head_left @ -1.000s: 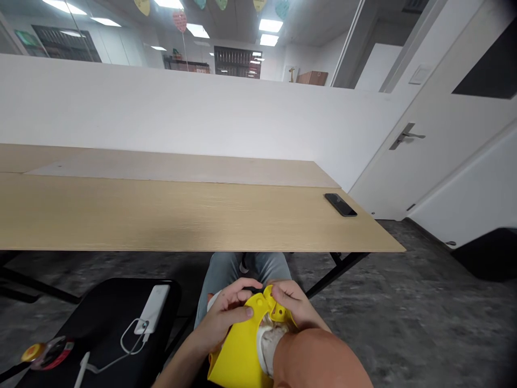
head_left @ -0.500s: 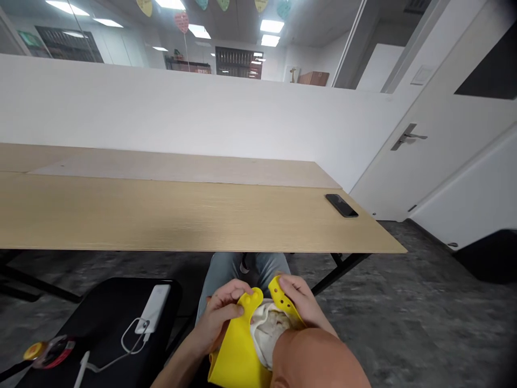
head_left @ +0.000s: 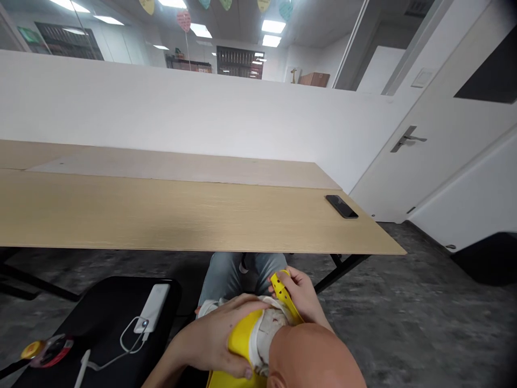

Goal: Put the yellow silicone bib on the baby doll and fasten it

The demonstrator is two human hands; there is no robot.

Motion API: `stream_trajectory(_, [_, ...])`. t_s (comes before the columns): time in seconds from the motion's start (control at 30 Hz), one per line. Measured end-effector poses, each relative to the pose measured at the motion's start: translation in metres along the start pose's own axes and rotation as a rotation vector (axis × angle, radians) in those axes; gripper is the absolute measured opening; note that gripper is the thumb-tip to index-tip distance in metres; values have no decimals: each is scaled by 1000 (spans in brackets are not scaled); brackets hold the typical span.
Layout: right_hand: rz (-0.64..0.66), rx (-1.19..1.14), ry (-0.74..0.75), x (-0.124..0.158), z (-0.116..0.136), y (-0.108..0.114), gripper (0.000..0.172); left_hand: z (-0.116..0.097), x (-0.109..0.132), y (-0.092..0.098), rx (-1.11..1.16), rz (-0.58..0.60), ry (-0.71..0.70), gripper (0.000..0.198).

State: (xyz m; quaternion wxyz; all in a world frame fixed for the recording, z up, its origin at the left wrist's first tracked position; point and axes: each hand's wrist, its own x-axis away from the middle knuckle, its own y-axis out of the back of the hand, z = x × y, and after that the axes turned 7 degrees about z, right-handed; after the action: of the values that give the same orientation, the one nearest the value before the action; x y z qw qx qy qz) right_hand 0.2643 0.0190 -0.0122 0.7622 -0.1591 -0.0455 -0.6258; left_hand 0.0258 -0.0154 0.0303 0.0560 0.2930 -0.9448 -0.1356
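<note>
A doll lies on my lap, the back of its bald head towards me. Around its neck is a yellow bib over a whitish cloth garment. My left hand is wrapped across the bib at the doll's chest, pressing it down with thumb and fingers on either side. Between the fingers of my right hand is the bib's neck strap, which has a row of small holes. The strap's other end is hidden under my left hand.
A wooden table stands ahead, with a black phone near its right corner. On a black chair at left lie a white power bank with a cable and a tape-like roll. A door is at right.
My left hand has let go of the bib's knobbed strap end and now lies over the bib on the doll's chest. My right hand keeps the holed strap, its fingers slightly shifted.
</note>
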Motion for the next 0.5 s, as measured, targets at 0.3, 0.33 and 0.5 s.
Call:
stream_trajectory(0.3, [88, 400, 111, 25, 28, 37, 24, -2, -8, -8, -120, -140, 51, 67])
stream_trajectory(0.33, [142, 453, 88, 32, 30, 44, 23, -1, -10, -8, -114, -144, 53, 63])
stream_trajectory(0.5, [298, 667, -114, 73, 30, 78, 31, 9, -16, -7, -50, -128, 50, 53])
